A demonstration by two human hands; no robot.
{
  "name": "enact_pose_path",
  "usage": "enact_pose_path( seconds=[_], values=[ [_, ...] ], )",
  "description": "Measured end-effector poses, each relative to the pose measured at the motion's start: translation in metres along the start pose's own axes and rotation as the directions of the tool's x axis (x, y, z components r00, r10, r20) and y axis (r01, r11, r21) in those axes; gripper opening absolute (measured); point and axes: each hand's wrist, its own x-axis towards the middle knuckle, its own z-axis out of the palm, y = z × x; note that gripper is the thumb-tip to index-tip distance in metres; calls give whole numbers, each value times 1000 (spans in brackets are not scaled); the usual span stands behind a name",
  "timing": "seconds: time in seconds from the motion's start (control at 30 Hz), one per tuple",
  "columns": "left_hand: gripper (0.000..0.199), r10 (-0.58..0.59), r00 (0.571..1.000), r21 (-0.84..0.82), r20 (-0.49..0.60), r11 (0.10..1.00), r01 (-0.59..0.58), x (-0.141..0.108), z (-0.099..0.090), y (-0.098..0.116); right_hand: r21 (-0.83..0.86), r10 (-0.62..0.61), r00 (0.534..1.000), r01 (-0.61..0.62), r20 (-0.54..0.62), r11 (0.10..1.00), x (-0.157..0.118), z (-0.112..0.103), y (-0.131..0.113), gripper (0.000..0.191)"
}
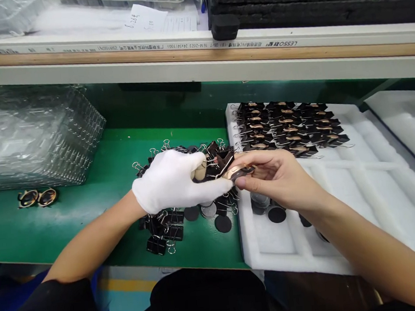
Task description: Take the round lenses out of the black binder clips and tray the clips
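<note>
My left hand (175, 180), in a white glove, is closed on a black binder clip (225, 159) by its wire handles, with its thumb and fingers reaching to a gold-rimmed round part (236, 172). My bare right hand (272, 171) pinches that same part from the right, thumb below and fingers above. The clip's black body lies just above the round part; whether it grips the part is partly hidden by the fingers. Under my hands, a pile of black binder clips (163, 229) lies on the green table (111, 222) with dark discs (222, 223).
On the right, a white foam tray (273, 239) holds rows of clipped gold-and-black parts (288, 124) and loose discs (277, 214). Stacked clear plastic trays (35, 136) stand at left, near two gold-rimmed pieces (37, 197). A shelf edge (192, 67) crosses above.
</note>
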Motion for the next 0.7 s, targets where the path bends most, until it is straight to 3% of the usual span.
enact_pose_path(
  seconds=[0.2,0.33,0.47,0.7],
  values=[
    [52,2,1000,-84,21,996,0,1,2,2,-11,6,1000,-5,29,1000,0,-2,0,15],
    [47,-73,993,-169,90,982,87,4,-4,-1,-66,-63,996,59,-56,996,3,-12,0,16],
    [45,-108,976,-283,189,946,159,4,-10,0,-70,-44,993,36,-113,997,8,-25,-1,22],
    [43,-69,956,-378,284,909,178,2,-8,2,-91,-16,999,12,-43,996,11,-26,-3,23]
  ],
)
